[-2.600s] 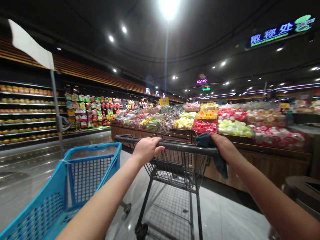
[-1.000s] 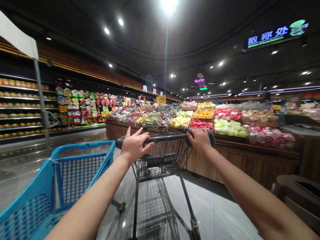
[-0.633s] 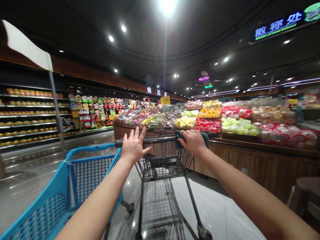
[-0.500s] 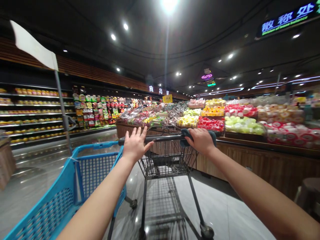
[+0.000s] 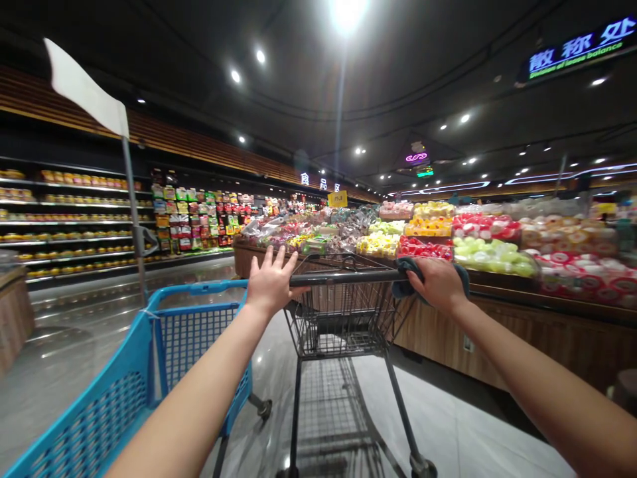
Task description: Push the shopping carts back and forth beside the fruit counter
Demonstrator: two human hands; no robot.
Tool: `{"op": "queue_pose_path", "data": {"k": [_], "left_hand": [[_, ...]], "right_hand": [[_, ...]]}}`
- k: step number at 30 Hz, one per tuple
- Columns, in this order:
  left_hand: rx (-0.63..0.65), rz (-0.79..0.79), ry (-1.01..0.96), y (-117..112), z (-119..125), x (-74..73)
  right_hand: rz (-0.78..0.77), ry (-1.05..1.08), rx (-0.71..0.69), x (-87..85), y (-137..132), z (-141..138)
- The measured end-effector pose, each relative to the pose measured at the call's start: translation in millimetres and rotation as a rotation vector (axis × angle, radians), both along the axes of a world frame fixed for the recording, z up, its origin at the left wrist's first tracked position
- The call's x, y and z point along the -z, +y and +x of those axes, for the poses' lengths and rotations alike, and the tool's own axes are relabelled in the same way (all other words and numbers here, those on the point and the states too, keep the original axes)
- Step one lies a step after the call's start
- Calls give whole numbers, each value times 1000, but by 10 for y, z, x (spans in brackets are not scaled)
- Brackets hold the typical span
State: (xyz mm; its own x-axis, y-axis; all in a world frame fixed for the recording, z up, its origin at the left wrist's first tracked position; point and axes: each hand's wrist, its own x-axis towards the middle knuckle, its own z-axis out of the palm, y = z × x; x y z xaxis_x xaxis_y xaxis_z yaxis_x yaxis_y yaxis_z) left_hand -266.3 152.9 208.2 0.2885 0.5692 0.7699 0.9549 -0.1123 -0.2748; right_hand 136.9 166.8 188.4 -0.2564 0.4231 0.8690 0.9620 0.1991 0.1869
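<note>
Between a blue cart (image 5: pixel 199 289) on the left and a long sweets stand (image 5: pixel 522 332) on the right, the black cart (image 5: pixel 343 325) sits just ahead, its bar (image 5: pixel 348 277) under both hands. It could swing and bump the blue cart or the stand, I think, because only one hand really grips. The left hand (image 5: pixel 271 282) is open wide, fingers spread, palm pushing the bar. The right hand (image 5: pixel 438 284) is closed around the bar and a dark cloth (image 5: pixel 401 289). Both arms reach out straight.
</note>
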Motion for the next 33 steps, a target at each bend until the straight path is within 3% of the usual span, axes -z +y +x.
{"op": "queue_pose_path", "data": {"k": [5, 9, 15, 18, 22, 29, 31, 33], "left_hand": [[61, -60, 15, -30, 122, 15], [77, -31, -5, -32, 236, 38], [113, -47, -33, -26, 357, 54], [113, -56, -50, -7, 353, 46], [127, -77, -47, 29, 331, 35], [138, -57, -53, 29, 384, 45], [144, -59, -52, 24, 409, 43], [150, -66, -52, 21, 438, 38]], "right_hand": [[-21, 90, 101, -19, 11, 34], [-21, 155, 180, -51, 24, -225], [1, 58, -51, 10, -14, -1048], [17, -11, -136, 47, -37, -1162], [3, -64, -154, 64, -28, -810], [41, 33, -4, 112, 118, 290], [55, 69, -1, 133, 156, 459], [61, 109, 13, 142, 180, 458]]}}
